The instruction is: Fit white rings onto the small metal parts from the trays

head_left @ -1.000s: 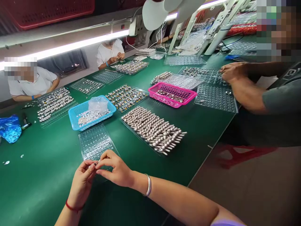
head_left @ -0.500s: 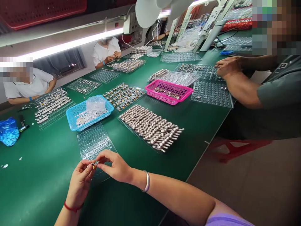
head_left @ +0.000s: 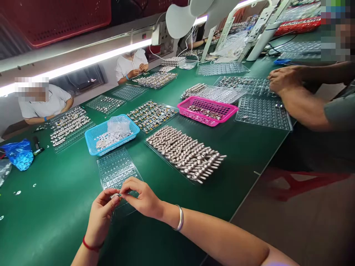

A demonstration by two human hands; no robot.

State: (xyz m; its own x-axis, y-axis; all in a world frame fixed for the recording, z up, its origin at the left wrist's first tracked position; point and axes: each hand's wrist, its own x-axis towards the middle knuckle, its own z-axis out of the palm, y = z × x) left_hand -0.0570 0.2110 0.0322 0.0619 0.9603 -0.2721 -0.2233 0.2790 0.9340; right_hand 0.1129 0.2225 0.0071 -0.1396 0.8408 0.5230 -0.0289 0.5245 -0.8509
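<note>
My left hand (head_left: 102,212), with a red cord at the wrist, pinches a small white part (head_left: 115,196) with a yellow-orange bit between thumb and fingers. My right hand (head_left: 144,199), wearing a silver bangle, has its thumb and fingertips closed at the near edge of the same part. Fingers cover most of it, so its exact kind is unclear. Just beyond both hands lies a clear moulded tray (head_left: 118,168). A blue basket (head_left: 88,142) behind it holds small white pieces and a plastic bag.
Right of my hands, a tray is heaped with whitish stick-like parts (head_left: 185,153). A pink basket (head_left: 206,107) and a tray of yellow-and-white parts (head_left: 149,114) stand beyond. A blue bag (head_left: 22,155) lies left. Co-workers' hands (head_left: 285,79) work at the right and across the table.
The view has swung slightly left, so everything sits further right. My fingertips have drawn closer together over the small part, and less of its yellow shows.
</note>
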